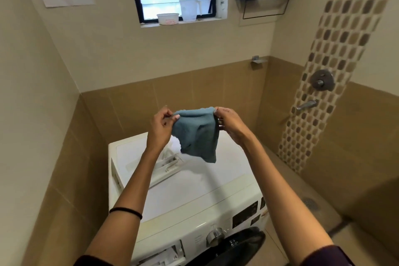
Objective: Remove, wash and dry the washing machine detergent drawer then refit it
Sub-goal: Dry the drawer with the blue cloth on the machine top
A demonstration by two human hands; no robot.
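While atop the washer (194, 192) — drawer (168, 163) diagonal

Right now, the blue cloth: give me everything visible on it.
The blue cloth is a small, soft, teal-blue piece that looks like towelling. It is held in the air above the washing machine. The left hand pinches one top corner and the right hand pinches the other, so the top edge spans between them. The rest hangs in loose folds, with one lower corner drooping. It partly hides the white detergent drawer lying on the machine's top. Only the hands visibly touch it. Wet or dry cannot be told.
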